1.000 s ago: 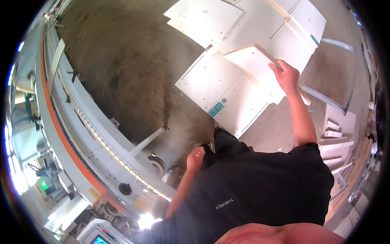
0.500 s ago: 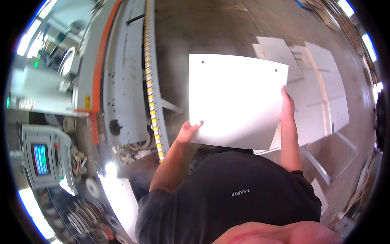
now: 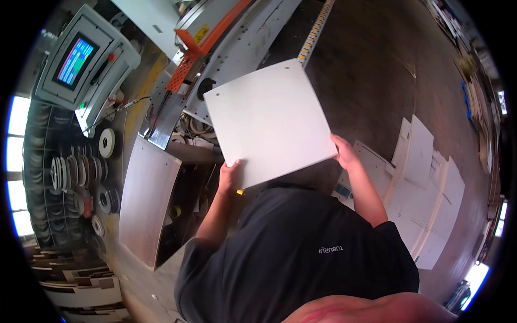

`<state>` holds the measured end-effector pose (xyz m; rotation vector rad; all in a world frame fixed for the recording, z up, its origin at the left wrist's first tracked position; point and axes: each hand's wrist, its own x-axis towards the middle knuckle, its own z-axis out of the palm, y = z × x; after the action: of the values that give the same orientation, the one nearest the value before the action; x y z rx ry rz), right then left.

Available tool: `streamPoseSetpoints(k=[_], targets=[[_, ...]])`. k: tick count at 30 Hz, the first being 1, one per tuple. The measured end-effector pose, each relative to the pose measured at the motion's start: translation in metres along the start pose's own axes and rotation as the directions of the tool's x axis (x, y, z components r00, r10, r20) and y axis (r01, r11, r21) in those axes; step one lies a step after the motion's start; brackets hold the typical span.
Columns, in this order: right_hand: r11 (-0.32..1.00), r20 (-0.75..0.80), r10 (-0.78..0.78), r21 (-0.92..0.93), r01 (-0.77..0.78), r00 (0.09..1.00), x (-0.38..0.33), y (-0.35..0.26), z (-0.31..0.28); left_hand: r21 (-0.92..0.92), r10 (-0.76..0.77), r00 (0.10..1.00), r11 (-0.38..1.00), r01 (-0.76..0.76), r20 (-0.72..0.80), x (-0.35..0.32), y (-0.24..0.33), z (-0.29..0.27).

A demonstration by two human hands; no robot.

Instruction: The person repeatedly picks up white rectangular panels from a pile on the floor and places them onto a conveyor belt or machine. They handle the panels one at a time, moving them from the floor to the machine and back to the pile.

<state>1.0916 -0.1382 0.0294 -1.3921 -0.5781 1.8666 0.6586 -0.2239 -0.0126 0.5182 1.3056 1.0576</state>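
Observation:
A white rectangular panel (image 3: 269, 121) with a small dark hole near each of its two far corners is held up in front of my body. My left hand (image 3: 230, 175) grips its near left corner, thumb on the upper face and the other fingers out of sight beneath. At the right edge, close to the near corner, my right hand (image 3: 344, 153) is closed on the same panel. The panel lies tilted in view, its right side swung toward the far side. Its underside is hidden.
A long grey machine (image 3: 242, 59) with an orange guard and a roller strip (image 3: 315, 32) stands ahead. At far left is a control console (image 3: 81, 70) with a lit screen. A wooden cabinet (image 3: 151, 199) stands left, beside edging rolls (image 3: 107, 142). White boards (image 3: 425, 194) lie at right.
My view has turned left, bringing the console, rolls and cabinet further into sight. Both hands keep hold of the panel, which now appears rotated counterclockwise.

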Motion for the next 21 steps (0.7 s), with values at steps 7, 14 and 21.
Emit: streamPoseSetpoints(k=[7, 14, 21], targets=[[0.944, -0.066, 0.096, -0.311, -0.112, 0.993, 0.006, 0.029, 0.021, -0.249, 0.071, 0.924, 0.953, -0.175, -0.376, 0.046, -0.026, -0.082], [0.914, -0.197, 0.098, -0.369, -0.166, 0.976, -0.002, 0.065, -0.017, -0.482, -0.014, 0.881, 0.841, -0.245, -0.473, 0.085, -0.016, -0.12], [0.887, -0.335, 0.145, -0.372, -0.272, 0.931, -0.035, 0.113, -0.054, -0.505, -0.027, 0.875, 0.825, -0.255, -0.484, 0.11, 0.011, -0.121]])
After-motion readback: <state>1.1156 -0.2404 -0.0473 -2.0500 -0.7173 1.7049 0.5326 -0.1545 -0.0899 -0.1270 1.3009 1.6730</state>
